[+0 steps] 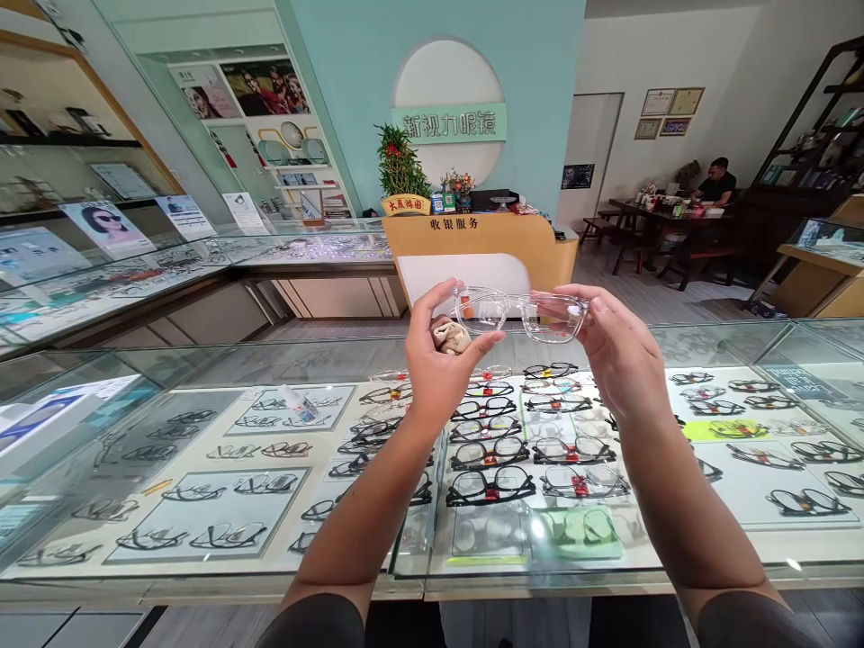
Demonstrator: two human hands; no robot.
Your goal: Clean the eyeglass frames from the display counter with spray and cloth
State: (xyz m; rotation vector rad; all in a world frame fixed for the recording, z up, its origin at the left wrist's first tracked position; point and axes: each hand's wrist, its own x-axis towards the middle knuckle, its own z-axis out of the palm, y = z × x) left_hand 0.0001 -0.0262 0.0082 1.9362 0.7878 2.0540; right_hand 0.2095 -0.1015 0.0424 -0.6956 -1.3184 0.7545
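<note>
A pair of clear-framed eyeglasses [514, 307] is held up above the glass counter, lenses facing forward. My left hand [436, 360] grips its left end between thumb and fingers, and a crumpled beige-brown cloth [451, 336] is bunched in the same palm. At the other end, my right hand [625, 351] pinches the frame near the hinge. Below both hands, a display case [432, 562] holds rows of glasses, among them a black-framed pair [490, 486] with a red tag.
A small white bottle [297, 403] stands on the counter at left, near a white box [60, 418]. Beyond are a cashier desk [482, 243] with a plant [398, 162] and more display cases [317, 243]. At the far right a person [716, 186] sits by a wooden table [665, 214].
</note>
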